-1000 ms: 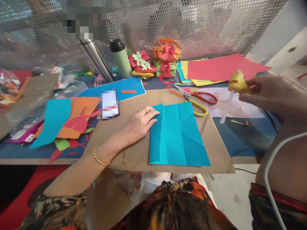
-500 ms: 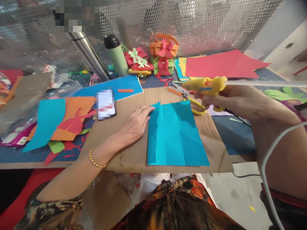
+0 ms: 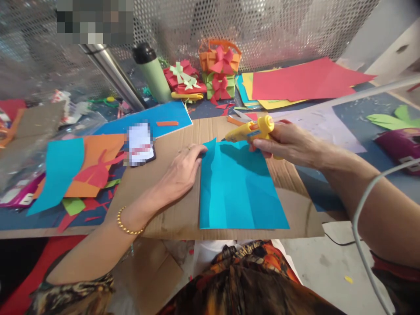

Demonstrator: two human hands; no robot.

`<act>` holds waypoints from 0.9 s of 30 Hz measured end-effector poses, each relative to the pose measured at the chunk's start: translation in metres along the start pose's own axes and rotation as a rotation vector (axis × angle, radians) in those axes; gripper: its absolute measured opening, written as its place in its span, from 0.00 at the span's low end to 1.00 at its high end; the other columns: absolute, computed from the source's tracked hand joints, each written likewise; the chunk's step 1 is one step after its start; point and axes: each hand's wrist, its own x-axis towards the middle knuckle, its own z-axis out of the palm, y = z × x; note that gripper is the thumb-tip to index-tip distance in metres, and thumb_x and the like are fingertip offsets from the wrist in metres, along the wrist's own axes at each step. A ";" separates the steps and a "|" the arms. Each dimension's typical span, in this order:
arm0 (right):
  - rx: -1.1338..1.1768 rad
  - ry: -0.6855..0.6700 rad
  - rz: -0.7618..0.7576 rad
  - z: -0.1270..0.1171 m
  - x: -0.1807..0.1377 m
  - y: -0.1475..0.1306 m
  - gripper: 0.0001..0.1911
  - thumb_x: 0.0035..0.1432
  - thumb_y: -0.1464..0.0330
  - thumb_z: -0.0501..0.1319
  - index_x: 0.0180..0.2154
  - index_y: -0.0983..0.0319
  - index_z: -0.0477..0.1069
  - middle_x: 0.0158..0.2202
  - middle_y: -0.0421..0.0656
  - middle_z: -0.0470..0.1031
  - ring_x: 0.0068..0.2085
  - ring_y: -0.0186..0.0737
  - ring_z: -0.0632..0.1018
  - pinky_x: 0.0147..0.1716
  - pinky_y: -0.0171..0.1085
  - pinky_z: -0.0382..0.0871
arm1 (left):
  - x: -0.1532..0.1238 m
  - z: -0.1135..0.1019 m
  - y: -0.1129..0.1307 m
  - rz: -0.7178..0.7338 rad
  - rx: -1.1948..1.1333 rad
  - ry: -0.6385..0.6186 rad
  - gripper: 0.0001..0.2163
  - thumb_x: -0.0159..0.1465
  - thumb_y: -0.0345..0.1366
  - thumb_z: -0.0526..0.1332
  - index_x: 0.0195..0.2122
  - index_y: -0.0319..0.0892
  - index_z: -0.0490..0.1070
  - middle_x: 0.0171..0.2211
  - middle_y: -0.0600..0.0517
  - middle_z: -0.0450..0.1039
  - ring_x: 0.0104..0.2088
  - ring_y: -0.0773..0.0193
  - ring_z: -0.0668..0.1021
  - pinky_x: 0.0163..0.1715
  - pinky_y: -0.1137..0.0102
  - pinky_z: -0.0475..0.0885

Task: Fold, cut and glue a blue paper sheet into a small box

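Head view: a creased turquoise sheet point(image 3: 243, 188) is lying on cardboard point(image 3: 177, 221), which is probably shielding the blue table point(image 3: 320, 192). The left hand point(image 3: 183, 170) is resting at the sheet's upper left edge, seemingly steadying it; whether it is pinching or just pressing, I cannot tell. The right hand point(image 3: 282, 145) is gripping a yellow glue gun point(image 3: 247, 131), curled firmly around the handle, apparently to aim the tip beside the sheet's top edge. Scissors point(image 3: 242, 115) are lying mostly hidden behind the gun, a phone point(image 3: 140, 142) is sitting left of the sheet, and a pale cable point(image 3: 356, 214) is crossing before the right arm point(image 3: 383, 205)
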 end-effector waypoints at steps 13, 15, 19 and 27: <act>0.104 0.033 -0.007 0.015 0.006 0.009 0.22 0.67 0.47 0.57 0.33 0.58 0.69 0.28 0.39 0.67 0.29 0.36 0.68 0.29 0.40 0.61 | -0.001 0.001 -0.001 -0.033 -0.043 0.017 0.17 0.75 0.30 0.50 0.62 0.39 0.69 0.58 0.42 0.80 0.56 0.53 0.81 0.58 0.54 0.78; 0.105 0.044 -0.007 0.015 0.006 0.007 0.23 0.68 0.47 0.58 0.32 0.58 0.68 0.28 0.40 0.68 0.30 0.36 0.68 0.29 0.40 0.61 | -0.001 0.002 -0.001 -0.046 -0.054 0.022 0.18 0.75 0.30 0.50 0.63 0.40 0.69 0.58 0.42 0.80 0.56 0.54 0.82 0.58 0.54 0.79; 0.089 0.083 -0.004 0.018 0.005 0.005 0.24 0.68 0.46 0.58 0.31 0.57 0.67 0.28 0.40 0.67 0.30 0.37 0.68 0.30 0.40 0.62 | -0.001 0.002 0.000 -0.044 -0.066 0.030 0.18 0.75 0.30 0.51 0.63 0.41 0.68 0.57 0.43 0.80 0.56 0.55 0.82 0.58 0.55 0.79; 0.053 0.099 0.027 0.024 0.005 0.015 0.28 0.66 0.41 0.56 0.30 0.57 0.67 0.30 0.43 0.68 0.33 0.40 0.69 0.30 0.42 0.64 | 0.000 0.002 0.000 -0.036 -0.071 0.035 0.18 0.74 0.28 0.50 0.63 0.40 0.67 0.56 0.43 0.81 0.56 0.55 0.82 0.58 0.55 0.79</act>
